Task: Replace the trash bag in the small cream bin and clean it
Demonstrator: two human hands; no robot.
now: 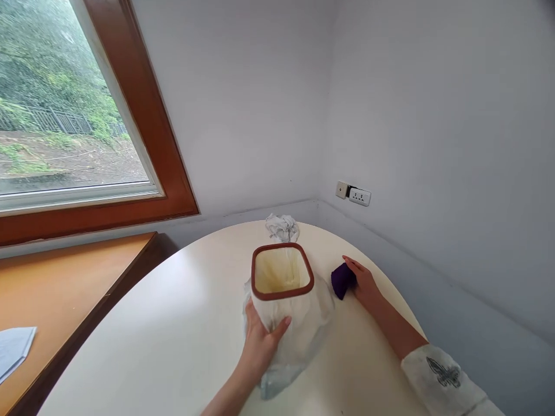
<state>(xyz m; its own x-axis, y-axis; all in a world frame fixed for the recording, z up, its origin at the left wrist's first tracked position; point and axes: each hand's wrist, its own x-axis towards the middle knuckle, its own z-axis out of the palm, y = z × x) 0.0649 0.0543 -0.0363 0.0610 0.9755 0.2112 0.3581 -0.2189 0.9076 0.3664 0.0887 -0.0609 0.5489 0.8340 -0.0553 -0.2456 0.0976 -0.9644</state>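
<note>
A small white trash bin (282, 296) with a brown rim stands on the round table, its mouth toward me. Thin see-through plastic bag (312, 329) hangs loosely about the bin's outside and spreads onto the tabletop. My left hand (262, 341) grips the near side of the bin through this film, thumb to the right. To the right of the bin, my right hand (365, 284) is closed on a bunched dark purple cloth (341, 281) at the table's right side. Part of the cloth is hidden by the fingers.
A crumpled whitish plastic bag (282, 227) lies behind the bin on the white round table (173, 323). A wooden desk (78, 283) with folded paper (15, 349) adjoins at left. Wall sockets (359, 196) sit beyond the table, and a brown-framed window (130, 104) is at upper left.
</note>
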